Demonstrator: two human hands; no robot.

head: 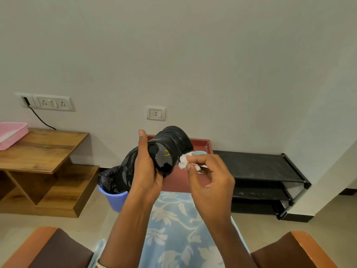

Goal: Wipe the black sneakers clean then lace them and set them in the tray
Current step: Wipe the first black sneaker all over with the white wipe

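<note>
My left hand (146, 167) grips a black sneaker (170, 146) around its middle and holds it up in the air, one end pointing away from me. A small yellow mark shows on its side. My right hand (208, 176) pinches a small crumpled white wipe (184, 161) against the sneaker's right side. Behind the sneaker, a dark red tray (202, 145) lies on the floor by the wall; something pale lies in it, mostly hidden by my right hand. I see only this one sneaker.
A blue bin (116, 198) lined with a black bag stands left of the tray. A wooden low table (38, 149) with a pink basket (11, 134) is at left. A black shoe rack (266, 171) is at right. Brown armrests flank my lap, covered in floral cloth (173, 229).
</note>
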